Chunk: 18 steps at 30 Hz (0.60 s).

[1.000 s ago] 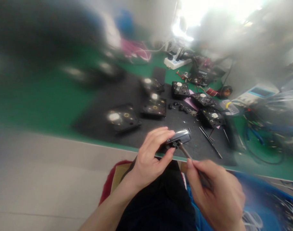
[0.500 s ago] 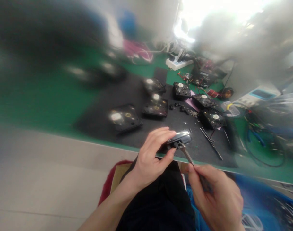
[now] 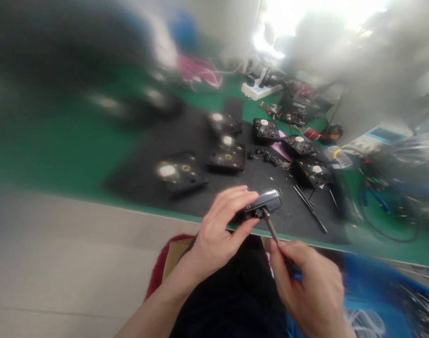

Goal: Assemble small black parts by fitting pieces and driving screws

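My left hand [image 3: 219, 225] is closed around a small black and silver part [image 3: 265, 203], held over the front edge of the green table [image 3: 76, 155]. My right hand [image 3: 308, 286] grips a thin metal tool [image 3: 270, 226] like tweezers or a small screwdriver. Its tip touches the underside of the small part. Both hands are above my lap, which is covered by dark cloth.
On a black mat [image 3: 158, 159] lie several black square modules [image 3: 181, 173] with white round centres, small loose black pieces [image 3: 267, 157] and thin rods [image 3: 309, 206]. A white power strip [image 3: 258, 90], cables and instruments sit at the back right. Blue material [image 3: 376, 291] is at lower right.
My right hand has drifted slightly left and down with the tool, its tip staying at the part. My left hand holds the part almost in place.
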Available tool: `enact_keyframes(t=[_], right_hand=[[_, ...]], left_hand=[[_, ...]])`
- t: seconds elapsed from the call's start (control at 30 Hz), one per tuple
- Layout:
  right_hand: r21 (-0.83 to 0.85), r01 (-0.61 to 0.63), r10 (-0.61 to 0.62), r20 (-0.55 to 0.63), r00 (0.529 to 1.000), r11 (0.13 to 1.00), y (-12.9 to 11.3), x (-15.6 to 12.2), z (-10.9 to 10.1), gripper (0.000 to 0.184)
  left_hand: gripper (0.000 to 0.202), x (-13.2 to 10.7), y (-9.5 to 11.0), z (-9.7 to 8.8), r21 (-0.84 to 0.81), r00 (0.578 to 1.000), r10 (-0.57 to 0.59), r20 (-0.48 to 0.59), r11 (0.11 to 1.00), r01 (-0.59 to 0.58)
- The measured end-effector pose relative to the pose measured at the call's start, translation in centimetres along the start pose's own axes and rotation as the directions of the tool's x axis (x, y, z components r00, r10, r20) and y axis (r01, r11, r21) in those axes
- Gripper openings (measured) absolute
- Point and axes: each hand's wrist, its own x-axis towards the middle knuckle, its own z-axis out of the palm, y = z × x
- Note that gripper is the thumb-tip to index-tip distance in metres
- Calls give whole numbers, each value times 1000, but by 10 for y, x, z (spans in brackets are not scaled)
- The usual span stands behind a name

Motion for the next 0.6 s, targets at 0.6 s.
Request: enact_keyframes(t=[0.6], right_hand=[[-69,-2,0,-32,999,998,0,19,-8,10]], left_hand=[[47,-2,-3,1,0,1000,19,5,1000,-19]])
